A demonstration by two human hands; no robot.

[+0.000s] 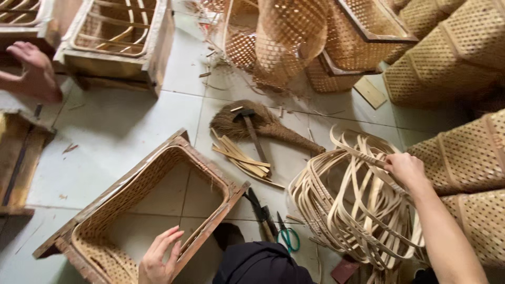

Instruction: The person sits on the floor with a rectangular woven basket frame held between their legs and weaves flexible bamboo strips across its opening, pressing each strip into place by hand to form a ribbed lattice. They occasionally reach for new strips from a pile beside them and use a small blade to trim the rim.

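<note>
Basket frame and bamboo hoops in hand.
Left hand [159, 256] rested open on the wooden frame [210, 181]; right hand [405, 169] pinched a strip in the hoop bundle [347, 205], which could spring loose.

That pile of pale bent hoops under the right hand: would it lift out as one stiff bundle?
Probably not. The hoops are thin, loosely nested strips, so they would likely flex and slide apart. They look light. The right hand grips only one strip, so others may snag or tumble.
</note>
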